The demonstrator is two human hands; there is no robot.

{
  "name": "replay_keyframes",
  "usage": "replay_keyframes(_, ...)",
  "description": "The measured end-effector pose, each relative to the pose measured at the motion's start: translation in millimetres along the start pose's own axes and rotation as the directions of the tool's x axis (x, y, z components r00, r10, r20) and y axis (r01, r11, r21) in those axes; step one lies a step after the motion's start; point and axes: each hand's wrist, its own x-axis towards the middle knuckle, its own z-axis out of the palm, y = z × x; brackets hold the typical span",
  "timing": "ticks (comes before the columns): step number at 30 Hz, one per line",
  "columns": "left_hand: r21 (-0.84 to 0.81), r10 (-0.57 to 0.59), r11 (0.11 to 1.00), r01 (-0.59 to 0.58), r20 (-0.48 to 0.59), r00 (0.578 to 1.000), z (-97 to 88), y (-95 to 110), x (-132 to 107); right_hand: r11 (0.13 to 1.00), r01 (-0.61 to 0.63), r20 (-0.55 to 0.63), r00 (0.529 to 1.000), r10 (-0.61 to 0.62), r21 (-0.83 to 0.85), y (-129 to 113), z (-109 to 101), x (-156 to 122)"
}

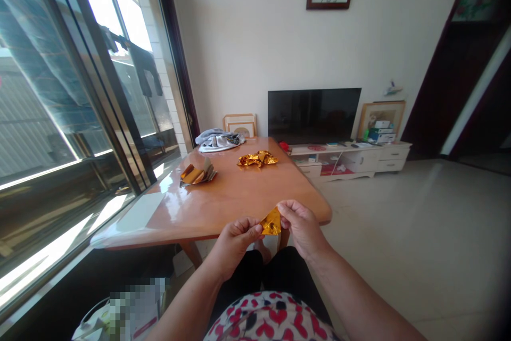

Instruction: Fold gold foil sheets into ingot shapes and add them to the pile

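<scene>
A small folded piece of gold foil paper (272, 222) is held between both my hands just in front of the near edge of the wooden table (239, 192). My left hand (236, 235) pinches its left corner with closed fingers. My right hand (300, 222) pinches its right upper side, fingers curled. On the table farther back lie a heap of folded gold foil pieces (257, 159) and a stack of gold paper sheets (196, 174).
A grey cloth (219, 140) lies at the table's far end. Glass sliding doors (80, 117) run along the left. A TV (313, 115) on a low white cabinet (351, 160) stands against the back wall, with tiled floor at right. A bag (120, 314) sits at lower left.
</scene>
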Motion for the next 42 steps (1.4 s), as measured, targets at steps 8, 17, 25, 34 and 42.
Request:
replay_keyframes(8, -0.097, -0.059, 0.993, 0.068, 0.084, 0.995, -4.8, 5.2, -3.2, 1.000, 0.003, 0.007, 1.000, -0.003, 0.025, -2.7, -1.3, 0.3)
replay_keyframes(17, 0.062, -0.073, 0.996, 0.068, 0.079, 0.994, -10.8, 11.0, -1.8, 0.998, -0.036, 0.029, 0.999, 0.038, -0.057, 10.6, -11.2, 3.9)
replay_keyframes(25, 0.558, 0.153, 0.815, -0.155, 0.050, 0.987, -22.1, 5.7, 4.2, 0.967, -0.023, -0.077, 0.997, 0.004, -0.256, 13.0, -19.8, 7.8)
replay_keyframes(34, 0.900, 0.413, 0.353, -0.256, 0.096, 0.906, -20.9, -4.2, 7.3, 0.954, -0.041, -0.020, 0.999, 0.037, -0.296, 3.5, -3.0, -5.1)
replay_keyframes(42, 0.932, 0.445, 0.225, -0.283, 0.160, 0.881, -16.8, -4.8, 4.8, 0.983, -0.076, -0.003, 0.997, 0.076, -0.168, 10.6, -3.2, -0.9)
